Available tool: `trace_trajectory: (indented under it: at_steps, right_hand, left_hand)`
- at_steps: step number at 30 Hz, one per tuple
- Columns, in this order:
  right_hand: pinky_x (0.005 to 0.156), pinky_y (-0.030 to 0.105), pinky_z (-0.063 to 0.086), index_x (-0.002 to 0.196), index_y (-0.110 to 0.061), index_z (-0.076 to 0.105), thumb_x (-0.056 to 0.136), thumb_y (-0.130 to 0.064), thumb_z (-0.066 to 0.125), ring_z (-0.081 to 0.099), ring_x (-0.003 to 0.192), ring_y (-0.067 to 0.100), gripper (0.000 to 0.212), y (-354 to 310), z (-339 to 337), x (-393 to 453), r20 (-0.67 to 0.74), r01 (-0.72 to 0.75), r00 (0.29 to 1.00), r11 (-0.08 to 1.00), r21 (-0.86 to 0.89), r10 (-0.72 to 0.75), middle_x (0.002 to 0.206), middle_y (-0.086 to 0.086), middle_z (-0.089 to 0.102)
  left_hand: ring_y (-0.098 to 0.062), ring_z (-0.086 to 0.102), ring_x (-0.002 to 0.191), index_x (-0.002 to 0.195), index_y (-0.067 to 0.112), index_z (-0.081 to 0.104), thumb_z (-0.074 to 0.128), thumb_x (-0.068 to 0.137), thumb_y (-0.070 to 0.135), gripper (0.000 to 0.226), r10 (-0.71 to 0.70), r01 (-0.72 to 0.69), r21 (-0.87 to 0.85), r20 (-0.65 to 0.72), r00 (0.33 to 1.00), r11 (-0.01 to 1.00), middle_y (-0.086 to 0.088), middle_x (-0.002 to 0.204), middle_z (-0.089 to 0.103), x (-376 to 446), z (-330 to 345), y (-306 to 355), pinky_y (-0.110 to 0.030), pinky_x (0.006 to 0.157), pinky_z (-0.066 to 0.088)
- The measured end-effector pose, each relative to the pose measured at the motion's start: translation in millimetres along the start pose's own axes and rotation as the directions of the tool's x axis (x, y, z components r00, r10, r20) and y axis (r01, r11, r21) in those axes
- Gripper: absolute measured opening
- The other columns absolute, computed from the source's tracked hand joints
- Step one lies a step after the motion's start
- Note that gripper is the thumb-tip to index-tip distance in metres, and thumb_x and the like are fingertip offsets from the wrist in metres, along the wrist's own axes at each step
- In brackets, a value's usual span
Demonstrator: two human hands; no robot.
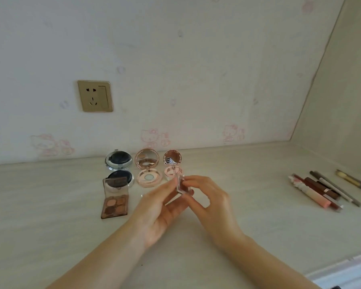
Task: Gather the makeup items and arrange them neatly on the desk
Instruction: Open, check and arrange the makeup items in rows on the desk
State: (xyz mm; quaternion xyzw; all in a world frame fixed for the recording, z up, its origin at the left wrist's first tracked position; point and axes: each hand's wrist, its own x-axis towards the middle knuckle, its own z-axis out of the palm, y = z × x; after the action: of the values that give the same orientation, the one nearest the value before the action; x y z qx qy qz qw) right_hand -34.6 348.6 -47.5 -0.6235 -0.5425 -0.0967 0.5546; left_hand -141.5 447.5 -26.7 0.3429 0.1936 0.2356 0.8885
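Note:
Above the desk's middle, my left hand (161, 207) and my right hand (208, 201) together hold a small clear square makeup case (182, 185) with a brownish inside, pinched between their fingertips. Behind the hands, three open compacts stand in a row by the wall: a black one (118, 161), a rose-gold one (147, 167) and a smaller rose-gold one (172, 163). An open brown eyeshadow palette (114, 200) lies in front of the black compact.
A bunch of lip tubes and pencils (321, 190) lies at the desk's right side, with one more brush (354, 181) beyond it. A gold wall socket (95, 96) sits above the desk. The side wall closes the right end.

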Motion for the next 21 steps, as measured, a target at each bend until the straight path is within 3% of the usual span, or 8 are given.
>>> trace_trajectory:
  at_steps: [3, 9, 14, 19, 21]
  right_hand:
    - [0.092, 0.018, 0.047, 0.101, -0.012, 0.071, 0.08, -0.011, 0.075, 0.061, 0.107, 0.003, 0.021, 3.3, 2.6, -0.4, 0.019, 0.003, 1.0, 1.0, 0.008, -0.003, 0.112, -0.006, 0.064]
    - [0.091, 0.015, 0.045, 0.1, -0.012, 0.072, 0.078, -0.01, 0.077, 0.062, 0.105, 0.002, 0.022, 2.3, -4.2, -4.4, 0.034, 0.012, 0.999, 0.999, 0.053, -0.014, 0.11, -0.005, 0.066]
    - [0.092, 0.018, 0.047, 0.101, -0.012, 0.072, 0.079, -0.011, 0.076, 0.062, 0.107, 0.004, 0.022, 3.1, -5.4, -4.8, 0.055, 0.001, 0.998, 0.997, 0.074, -0.005, 0.112, -0.005, 0.066]
    - [0.094, 0.031, 0.05, 0.102, -0.015, 0.072, 0.081, -0.009, 0.073, 0.063, 0.111, 0.014, 0.022, 2.0, -5.3, -2.8, 0.104, -0.139, 0.987, 0.97, 0.201, 0.12, 0.114, -0.007, 0.066]
    - [0.093, 0.028, 0.05, 0.101, -0.015, 0.071, 0.084, -0.007, 0.07, 0.064, 0.109, 0.013, 0.02, -1.7, -6.0, -3.2, 0.126, -0.21, 0.975, 0.939, 0.271, 0.182, 0.111, -0.008, 0.069]
  left_hand:
    - [-0.03, 0.066, 0.093, 0.092, 0.005, 0.077, 0.067, 0.081, 0.016, 0.018, 0.014, -0.015, 0.028, 0.028, 1.0, 0.999, -0.016, 0.098, 0.069, -3.1, -6.9, -3.0, -0.036, 0.077, 0.059]
    - [-0.031, 0.067, 0.095, 0.094, 0.005, 0.076, 0.063, 0.084, 0.017, 0.021, 0.031, -0.036, 0.092, 0.053, 0.998, 0.995, -0.016, 0.1, 0.07, -7.0, -8.7, -4.6, -0.04, 0.087, 0.056]
    - [-0.032, 0.067, 0.096, 0.094, 0.005, 0.076, 0.064, 0.081, 0.018, 0.022, 0.035, -0.039, 0.093, 0.046, 0.998, 0.995, -0.016, 0.101, 0.07, -9.7, -6.7, -3.8, -0.036, 0.077, 0.059]
    - [-0.028, 0.068, 0.093, 0.091, 0.007, 0.077, 0.063, 0.082, 0.018, 0.02, 0.041, -0.047, 0.112, 0.053, 0.998, 0.993, -0.013, 0.098, 0.071, -11.3, -5.0, -1.9, -0.033, 0.076, 0.058]
    - [-0.026, 0.069, 0.089, 0.089, 0.008, 0.078, 0.063, 0.082, 0.018, 0.019, 0.041, -0.046, 0.114, 0.042, 0.998, 0.992, -0.011, 0.096, 0.071, -10.9, -5.5, -1.6, -0.033, 0.076, 0.058]
